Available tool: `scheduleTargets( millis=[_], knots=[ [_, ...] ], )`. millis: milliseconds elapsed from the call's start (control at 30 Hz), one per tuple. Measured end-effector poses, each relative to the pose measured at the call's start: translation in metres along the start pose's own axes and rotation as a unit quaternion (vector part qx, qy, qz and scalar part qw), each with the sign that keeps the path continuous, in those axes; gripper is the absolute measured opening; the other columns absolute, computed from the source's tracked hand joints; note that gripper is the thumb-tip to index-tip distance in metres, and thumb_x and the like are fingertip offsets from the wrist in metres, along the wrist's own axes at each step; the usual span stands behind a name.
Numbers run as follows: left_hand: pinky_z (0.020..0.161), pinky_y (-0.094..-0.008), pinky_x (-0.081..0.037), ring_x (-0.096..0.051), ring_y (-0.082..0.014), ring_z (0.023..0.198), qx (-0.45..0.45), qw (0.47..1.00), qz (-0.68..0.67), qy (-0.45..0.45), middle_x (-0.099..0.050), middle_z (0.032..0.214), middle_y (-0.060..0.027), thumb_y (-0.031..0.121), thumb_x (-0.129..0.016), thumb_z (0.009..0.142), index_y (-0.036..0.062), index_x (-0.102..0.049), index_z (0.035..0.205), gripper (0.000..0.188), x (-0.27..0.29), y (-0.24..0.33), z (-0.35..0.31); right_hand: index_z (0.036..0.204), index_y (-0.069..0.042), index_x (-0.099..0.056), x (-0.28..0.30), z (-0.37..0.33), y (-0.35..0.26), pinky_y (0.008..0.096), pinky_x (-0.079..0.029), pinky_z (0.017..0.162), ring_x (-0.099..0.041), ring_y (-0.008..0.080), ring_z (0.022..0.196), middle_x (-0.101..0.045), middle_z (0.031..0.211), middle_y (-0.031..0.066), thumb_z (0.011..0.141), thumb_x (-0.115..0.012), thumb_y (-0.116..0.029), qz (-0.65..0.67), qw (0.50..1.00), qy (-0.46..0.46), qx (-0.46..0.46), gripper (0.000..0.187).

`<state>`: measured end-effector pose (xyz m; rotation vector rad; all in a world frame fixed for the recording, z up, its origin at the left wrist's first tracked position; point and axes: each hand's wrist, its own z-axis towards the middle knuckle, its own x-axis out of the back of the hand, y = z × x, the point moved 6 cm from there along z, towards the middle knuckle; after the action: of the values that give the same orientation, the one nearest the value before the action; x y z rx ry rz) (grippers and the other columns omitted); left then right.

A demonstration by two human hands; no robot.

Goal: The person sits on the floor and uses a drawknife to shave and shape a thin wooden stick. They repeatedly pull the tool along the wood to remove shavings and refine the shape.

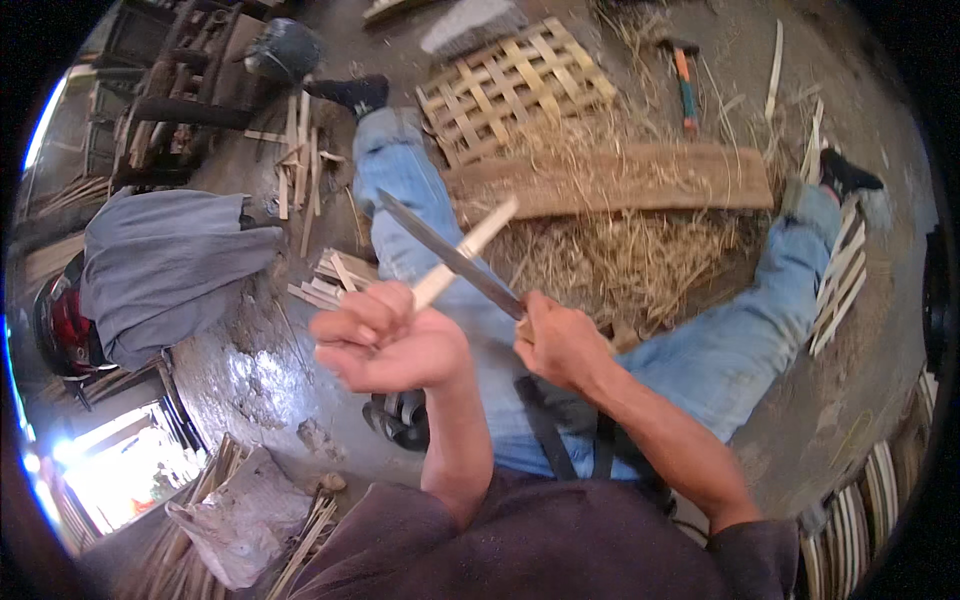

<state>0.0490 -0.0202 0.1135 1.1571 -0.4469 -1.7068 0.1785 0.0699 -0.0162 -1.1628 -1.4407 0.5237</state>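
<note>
My left hand point(392, 340) is closed around the lower end of a pale wooden strip point(490, 226), probably bamboo, which slants up to the right. In my right hand point(562, 340) is a long-bladed knife point(420, 233), its handle mostly covered by my fingers. The blade points up and left and crosses the strip about midway along the strip's visible length. Both hands are in the air over my lap, between my outstretched legs in blue jeans point(690, 375).
Beyond my hands lies a wooden plank point(640, 180) with shavings point(640, 265) around it. A woven slat panel point(520, 85) and a hammer point(685, 90) are farther off. Cut strips point(840, 270) lie by my right leg. A grey cloth point(170, 260) hangs at left.
</note>
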Motion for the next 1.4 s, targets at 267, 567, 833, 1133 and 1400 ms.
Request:
scheduleTargets(
  millis=[267,567,833,1133,1400],
  knots=[
    [0.043,-0.0248,-0.011,-0.013,-0.0070,0.043,0.032,0.999,-0.031,0.030,-0.021,0.052,0.0027,0.047,-0.033,0.099,0.0137,-0.029,0.070,0.044,0.007,0.005,0.004,0.103,0.000,-0.046,-0.008,0.003,0.000,0.0516,-0.051,0.063,-0.063,0.0450,0.071,-0.063,0.081,0.0261,0.079,-0.064,-0.017,0.017,0.998,0.047,0.035,0.034],
    [0.042,-0.0235,-0.011,-0.014,-0.0070,0.043,0.002,0.999,-0.032,0.011,-0.021,0.052,0.0031,0.043,-0.031,0.101,0.0143,-0.030,0.071,0.042,0.004,0.011,0.011,0.103,0.000,-0.048,-0.003,-0.022,-0.055,0.0519,-0.051,0.066,-0.064,0.0440,0.075,-0.064,0.087,0.0267,0.080,-0.063,-0.018,0.088,0.993,-0.007,0.076,0.033],
    [0.042,-0.0234,-0.011,-0.014,-0.0062,0.043,-0.007,0.999,0.005,0.034,-0.021,0.052,0.0036,0.043,-0.032,0.102,0.0138,-0.029,0.071,0.043,0.011,0.004,0.009,0.098,0.000,-0.048,-0.007,-0.010,-0.048,0.0529,-0.051,0.065,-0.065,0.0432,0.074,-0.064,0.084,0.0261,0.080,-0.065,-0.019,0.049,0.993,0.010,0.104,0.031],
    [0.041,-0.0238,-0.012,-0.015,-0.0072,0.041,-0.006,1.000,-0.014,-0.005,-0.021,0.051,0.0037,0.046,-0.033,0.101,0.0147,-0.029,0.071,0.043,0.004,0.015,0.008,0.100,0.002,-0.047,-0.002,0.013,-0.006,0.0525,-0.052,0.067,-0.064,0.0449,0.073,-0.064,0.083,0.0261,0.083,-0.061,-0.020,-0.052,0.998,0.005,-0.022,0.032],
    [0.041,-0.0241,-0.011,-0.014,-0.0067,0.042,0.032,0.997,0.023,0.066,-0.021,0.052,0.0037,0.048,-0.034,0.100,0.0151,-0.029,0.071,0.044,0.010,0.000,0.001,0.097,0.001,-0.049,0.009,0.013,-0.010,0.0491,-0.053,0.065,-0.065,0.0410,0.072,-0.064,0.082,0.0233,0.080,-0.064,-0.017,-0.045,0.997,0.052,0.019,0.029]
  ],
)
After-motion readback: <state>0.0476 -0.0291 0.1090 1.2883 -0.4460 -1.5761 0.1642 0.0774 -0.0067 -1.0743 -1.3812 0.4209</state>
